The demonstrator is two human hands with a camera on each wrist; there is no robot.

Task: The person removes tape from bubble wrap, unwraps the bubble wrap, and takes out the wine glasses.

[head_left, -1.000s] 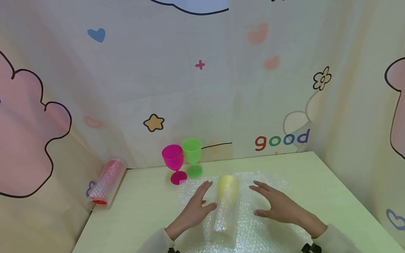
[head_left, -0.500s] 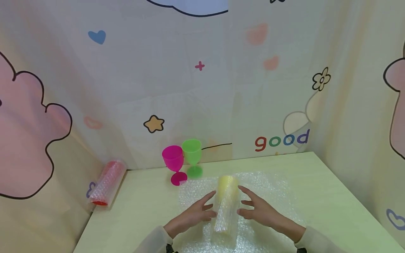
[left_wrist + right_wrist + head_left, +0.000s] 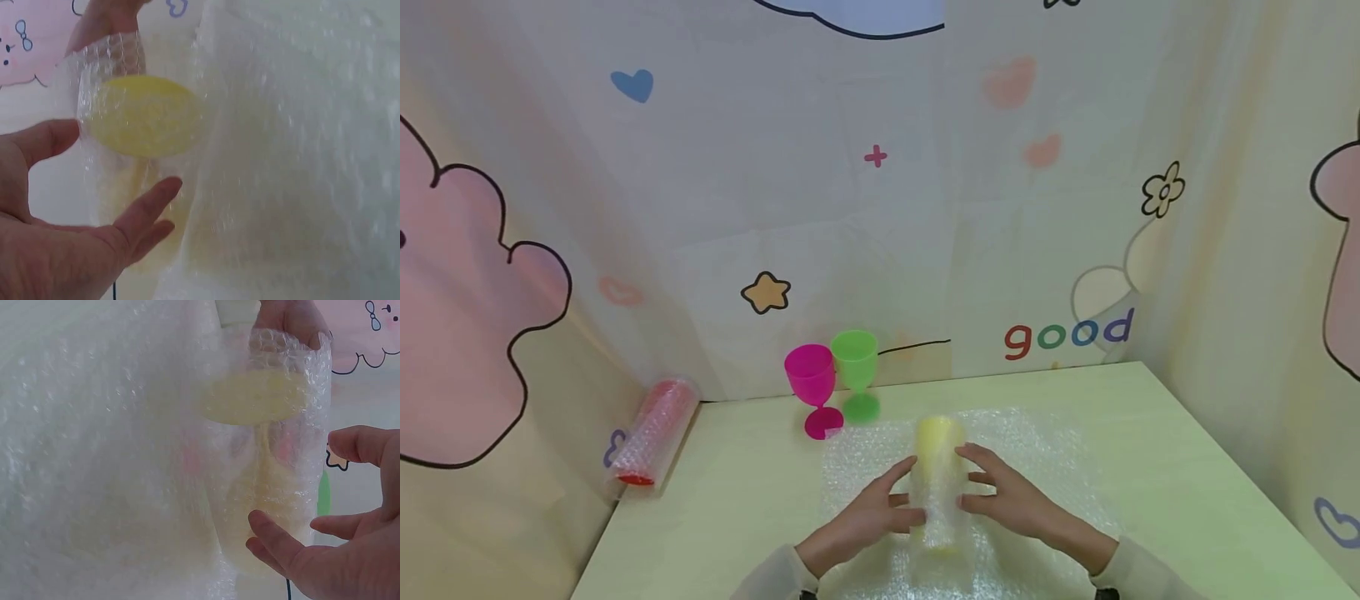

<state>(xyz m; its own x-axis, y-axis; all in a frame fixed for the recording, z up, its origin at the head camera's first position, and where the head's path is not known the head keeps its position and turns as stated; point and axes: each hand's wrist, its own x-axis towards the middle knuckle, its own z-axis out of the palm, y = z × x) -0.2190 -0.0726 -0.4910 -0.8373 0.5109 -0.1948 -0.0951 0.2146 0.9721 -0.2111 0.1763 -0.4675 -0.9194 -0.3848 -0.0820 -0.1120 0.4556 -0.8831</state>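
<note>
Head view: a yellow goblet point(image 3: 940, 442) lies rolled in bubble wrap, on the flat part of the sheet point(image 3: 1037, 442), on the table point(image 3: 1157, 467). Left hand point(image 3: 868, 508) and right hand point(image 3: 1011, 496) flank the roll, fingers spread and loosely bent, fingertips at its sides; neither wraps round it. Beyond stand a pink goblet point(image 3: 810, 375) and a green goblet point(image 3: 855, 358), upright near the backdrop point(image 3: 880, 225); the sheet's far left corner overlaps the pink one's foot. Well left, a red wrapped roll point(image 3: 658, 425) lies at the table's edge. Cloudy wrap blocks much of both wrist views.
</note>
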